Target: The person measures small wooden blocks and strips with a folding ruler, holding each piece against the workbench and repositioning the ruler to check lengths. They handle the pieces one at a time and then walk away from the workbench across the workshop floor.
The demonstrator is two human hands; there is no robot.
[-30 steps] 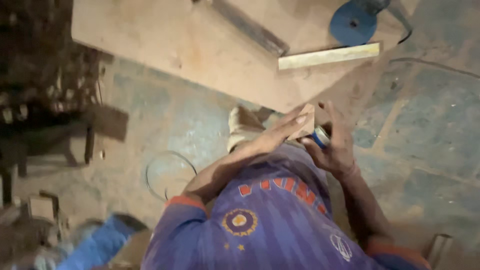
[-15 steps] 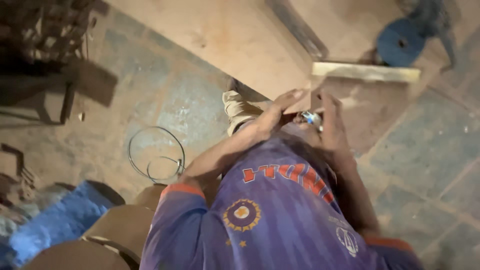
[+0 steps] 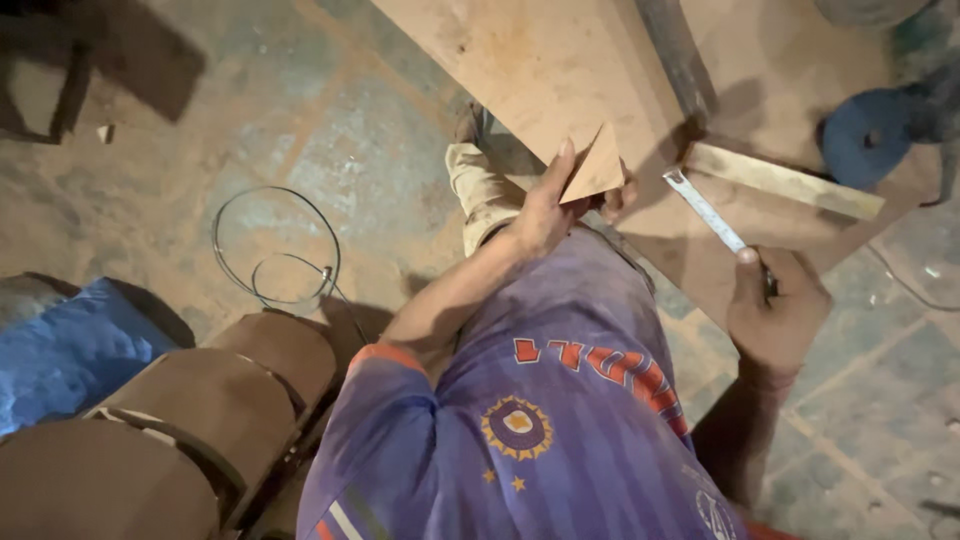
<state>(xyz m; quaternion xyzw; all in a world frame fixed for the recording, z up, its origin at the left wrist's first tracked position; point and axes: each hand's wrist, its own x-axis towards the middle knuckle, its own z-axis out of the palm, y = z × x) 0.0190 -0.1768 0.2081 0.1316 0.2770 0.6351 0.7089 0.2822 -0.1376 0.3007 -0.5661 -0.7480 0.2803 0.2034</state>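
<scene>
My left hand (image 3: 556, 205) holds up a small triangular piece of wood (image 3: 597, 168) in front of my chest, fingers wrapped around its lower edge. My right hand (image 3: 776, 300) grips a tape measure, and its metal blade (image 3: 706, 209) sticks out up and to the left over a large plywood sheet (image 3: 560, 60). The tape's case is hidden inside my fist. A narrow wooden strip (image 3: 785, 181) lies on the sheet just beyond the blade's tip.
A blue disc-shaped tool (image 3: 866, 135) sits at the right edge of the plywood. A dark metal bar (image 3: 676, 55) lies across the sheet. On the concrete floor are a wire loop (image 3: 275, 250), brown curved panels (image 3: 210, 400) and a blue bag (image 3: 70, 350).
My hands were together at my chest; now they have parted. The left has lifted the wooden triangle, and the right has moved out to the right with the tape blade drawn out.
</scene>
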